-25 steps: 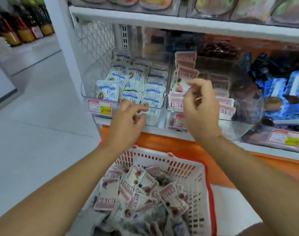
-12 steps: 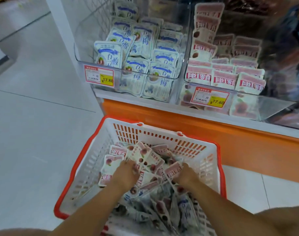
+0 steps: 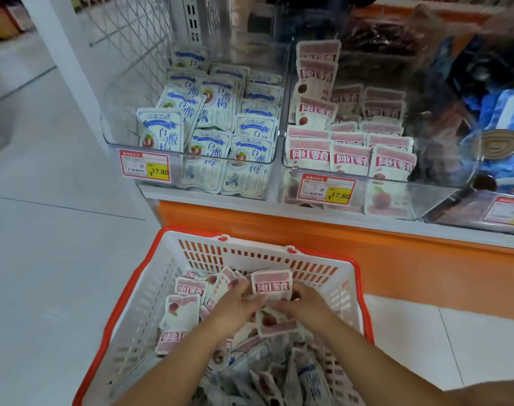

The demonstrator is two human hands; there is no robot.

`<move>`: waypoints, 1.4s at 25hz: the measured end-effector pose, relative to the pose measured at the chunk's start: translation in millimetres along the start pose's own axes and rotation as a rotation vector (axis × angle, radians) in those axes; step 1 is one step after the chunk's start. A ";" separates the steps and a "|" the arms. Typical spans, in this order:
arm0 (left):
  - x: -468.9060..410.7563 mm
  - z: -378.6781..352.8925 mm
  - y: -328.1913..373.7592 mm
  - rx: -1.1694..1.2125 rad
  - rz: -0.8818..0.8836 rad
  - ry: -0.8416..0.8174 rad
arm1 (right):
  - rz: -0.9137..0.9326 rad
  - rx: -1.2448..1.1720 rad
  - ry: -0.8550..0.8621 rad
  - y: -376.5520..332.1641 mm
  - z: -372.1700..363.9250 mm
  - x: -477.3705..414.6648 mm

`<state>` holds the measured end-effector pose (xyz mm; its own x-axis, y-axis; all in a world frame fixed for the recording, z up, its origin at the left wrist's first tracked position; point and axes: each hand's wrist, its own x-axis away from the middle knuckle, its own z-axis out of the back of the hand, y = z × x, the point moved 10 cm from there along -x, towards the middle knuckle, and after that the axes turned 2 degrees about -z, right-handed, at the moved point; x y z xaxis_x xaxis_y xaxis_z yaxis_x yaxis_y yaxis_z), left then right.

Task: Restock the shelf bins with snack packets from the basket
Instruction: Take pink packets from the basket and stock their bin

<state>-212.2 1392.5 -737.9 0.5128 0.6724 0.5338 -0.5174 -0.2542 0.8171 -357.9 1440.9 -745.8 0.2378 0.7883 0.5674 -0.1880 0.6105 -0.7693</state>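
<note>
In the near basket (image 3: 279,260), the left grip (image 3: 235,306) and right grip (image 3: 304,303) both clamp one pink packet (image 3: 272,284) upright above the pile (image 3: 179,315).

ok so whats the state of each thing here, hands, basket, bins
left hand: in the basket, holding the pink packet's left edge
right hand: in the basket, holding the same packet from the right
pink packet: upright above the pile
basket: holds a loose pile of packets
left bin: part full of blue packets, gap at left
right bin: partly stocked, pink packets in rows
</note>
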 end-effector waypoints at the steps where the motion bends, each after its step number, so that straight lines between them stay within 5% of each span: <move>1: 3.0 2.6 11.9 0.049 -0.004 0.013 | 0.031 -0.051 -0.009 -15.0 4.1 9.2; 6: 33.0 14.6 80.1 0.169 -0.135 0.120 | 0.117 -0.230 -0.023 -61.3 37.5 53.9; 14: 104.9 24.7 246.5 -0.018 -0.539 0.205 | 0.436 -0.067 0.076 -187.5 120.8 146.4; 17: 125.0 57.9 317.7 -0.083 -0.725 0.389 | 0.517 -0.155 0.217 -236.6 177.4 159.1; 20: 121.4 81.4 381.4 -0.391 -0.874 0.562 | 0.555 -0.185 0.500 -272.8 241.1 138.3; 23: 78.0 95.9 420.3 -0.732 -0.866 0.667 | 0.506 -0.074 0.724 -301.5 284.5 88.8; 26: 24.4 106.5 438.8 -0.911 -0.773 0.688 | 0.442 0.041 0.745 -323.7 298.0 33.0; 35: -60.7 138.2 420.8 -0.437 -0.600 0.581 | 0.367 0.096 0.696 -330.7 306.6 -53.5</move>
<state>-366.4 1148.7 -396.3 0.4158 0.8777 -0.2383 -0.5494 0.4513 0.7032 -600.6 1220.2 -431.7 0.6800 0.7311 -0.0557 -0.4438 0.3501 -0.8249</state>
